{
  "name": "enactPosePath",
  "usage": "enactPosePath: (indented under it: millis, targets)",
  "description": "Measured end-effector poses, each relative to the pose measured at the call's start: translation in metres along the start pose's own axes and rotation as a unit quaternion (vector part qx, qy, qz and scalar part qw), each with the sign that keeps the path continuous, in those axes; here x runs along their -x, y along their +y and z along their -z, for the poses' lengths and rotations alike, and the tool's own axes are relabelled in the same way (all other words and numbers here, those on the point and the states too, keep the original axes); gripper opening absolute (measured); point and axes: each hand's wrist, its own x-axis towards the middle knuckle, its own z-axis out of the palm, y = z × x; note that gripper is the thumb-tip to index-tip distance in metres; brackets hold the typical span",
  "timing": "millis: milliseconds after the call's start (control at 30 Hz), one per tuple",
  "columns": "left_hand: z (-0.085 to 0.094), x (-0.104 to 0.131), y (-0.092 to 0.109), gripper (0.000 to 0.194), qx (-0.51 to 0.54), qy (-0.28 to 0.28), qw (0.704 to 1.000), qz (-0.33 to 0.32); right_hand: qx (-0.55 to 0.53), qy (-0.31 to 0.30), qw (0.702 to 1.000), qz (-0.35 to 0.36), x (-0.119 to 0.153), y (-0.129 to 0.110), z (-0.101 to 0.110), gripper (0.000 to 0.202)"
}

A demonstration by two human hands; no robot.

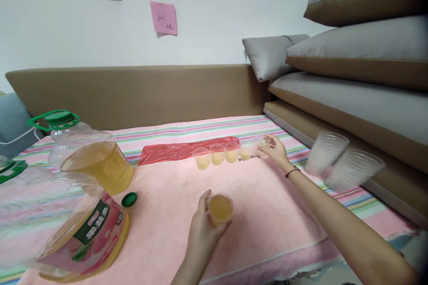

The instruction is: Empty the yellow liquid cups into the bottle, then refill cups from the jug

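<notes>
My left hand (209, 222) is wrapped round a clear plastic cup of amber juice (220, 207), held low over the front of the pink towel (160, 213). Farther back, my right hand (274, 150) has its fingers closed on another clear plastic cup (259, 141), which looks empty, though its outline is faint. That cup is at the right end of a row of several clear cups (217, 155) with pale yellow juice in them. A dark band circles my right wrist.
Large juice jugs (96, 231) crowd the left side, near a loose green cap (129, 199). Behind the cup row lies a red plastic bag (167, 150). Two stacks of clear cups (326, 153) lean at the right, beside piled grey-brown cushions (361, 84).
</notes>
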Motion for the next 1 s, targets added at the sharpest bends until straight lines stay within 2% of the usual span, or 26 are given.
enactPosePath:
  millis: [367,700,1000]
  targets:
    - [-0.011,0.001,0.009,0.083,0.017,0.010,1.000,0.023,0.141,-0.028,0.981,0.127,-0.006,-0.019,0.004,0.051]
    - [-0.015,0.003,0.008,0.081,0.004,-0.009,1.000,0.028,0.258,-0.056,0.943,0.205,-0.010,-0.031,0.004,0.053]
    - [-0.012,0.006,0.015,0.092,0.007,-0.028,0.999,0.038,0.340,-0.083,0.899,0.263,-0.009,-0.047,0.001,0.055]
